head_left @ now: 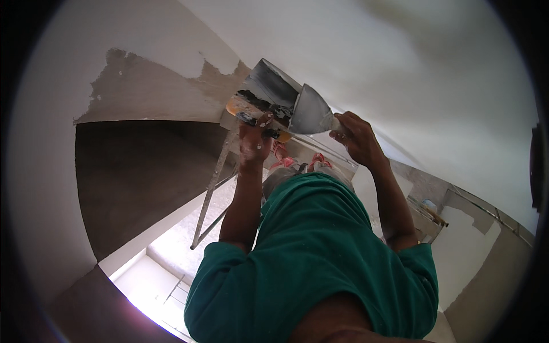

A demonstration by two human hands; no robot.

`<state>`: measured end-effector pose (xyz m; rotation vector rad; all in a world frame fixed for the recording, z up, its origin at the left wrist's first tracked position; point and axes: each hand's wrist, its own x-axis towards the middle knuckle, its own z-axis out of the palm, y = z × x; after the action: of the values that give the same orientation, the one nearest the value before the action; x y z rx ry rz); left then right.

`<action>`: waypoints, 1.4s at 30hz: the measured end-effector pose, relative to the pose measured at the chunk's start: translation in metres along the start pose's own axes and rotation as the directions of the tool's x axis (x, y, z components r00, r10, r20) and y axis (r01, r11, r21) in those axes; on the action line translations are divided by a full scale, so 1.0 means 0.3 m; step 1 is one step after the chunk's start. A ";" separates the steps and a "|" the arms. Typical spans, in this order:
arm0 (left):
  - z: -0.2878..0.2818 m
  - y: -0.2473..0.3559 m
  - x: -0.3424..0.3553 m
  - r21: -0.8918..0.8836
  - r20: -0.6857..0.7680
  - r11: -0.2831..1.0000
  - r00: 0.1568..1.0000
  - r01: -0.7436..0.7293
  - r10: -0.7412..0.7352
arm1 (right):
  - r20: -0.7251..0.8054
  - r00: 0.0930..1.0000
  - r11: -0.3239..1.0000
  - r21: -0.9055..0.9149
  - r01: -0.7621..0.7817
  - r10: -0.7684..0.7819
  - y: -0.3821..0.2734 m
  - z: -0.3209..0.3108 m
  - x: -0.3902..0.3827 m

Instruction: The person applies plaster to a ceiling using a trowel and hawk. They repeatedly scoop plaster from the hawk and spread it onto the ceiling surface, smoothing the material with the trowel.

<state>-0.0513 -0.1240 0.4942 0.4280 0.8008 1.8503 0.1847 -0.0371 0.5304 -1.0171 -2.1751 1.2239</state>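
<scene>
the left hand is wrapped around the near side of a wide trowel, which lies just beyond it, away from the body, its long axis slanting from far left to near right. the right hand grasps the handle of a triangular putty knife, whose broad edge faces left across the wide trowel's right end. the two blades overlap in this view; whether they touch i cannot tell. both tools are held up in the air, the left hand nearer the wide trowel's middle, the right hand off its right end.
</scene>
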 end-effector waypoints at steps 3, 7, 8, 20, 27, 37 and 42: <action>-0.042 0.005 -0.022 0.158 0.031 0.985 0.998 -0.065 0.061 | -0.029 1.000 0.996 -0.085 -0.002 0.000 -0.012 -0.025 0.027; -0.066 0.013 -0.037 0.169 0.017 0.985 1.000 -0.025 0.022 | -0.134 0.984 0.987 -0.090 -0.132 0.119 0.007 -0.075 0.072; -0.010 0.039 -0.040 0.158 -0.041 0.987 0.999 0.022 -0.015 | -0.172 0.980 0.984 -0.131 -0.123 0.100 0.035 -0.079 0.071; 0.074 0.049 -0.008 0.102 -0.200 0.991 0.978 0.088 -0.066 | 0.097 0.950 0.451 0.862 -0.230 0.298 0.039 0.064 -0.166; 0.008 0.065 0.037 0.132 0.005 0.958 0.967 0.253 -0.256 | -0.034 0.879 0.554 0.788 -0.269 0.475 -0.042 0.180 -0.200; -0.035 0.063 0.115 0.147 0.196 0.901 0.881 0.409 -0.431 | -0.318 0.821 0.880 0.155 -0.448 0.474 -0.214 0.274 -0.226; 0.033 0.116 0.104 0.226 0.222 0.889 0.868 0.398 -0.445 | -0.445 0.740 0.847 0.090 -0.524 0.505 -0.214 0.385 -0.220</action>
<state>-0.0813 -0.1009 0.5233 0.5524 0.7972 1.2852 0.1239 -0.1714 0.5253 -1.8089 -1.5985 1.0085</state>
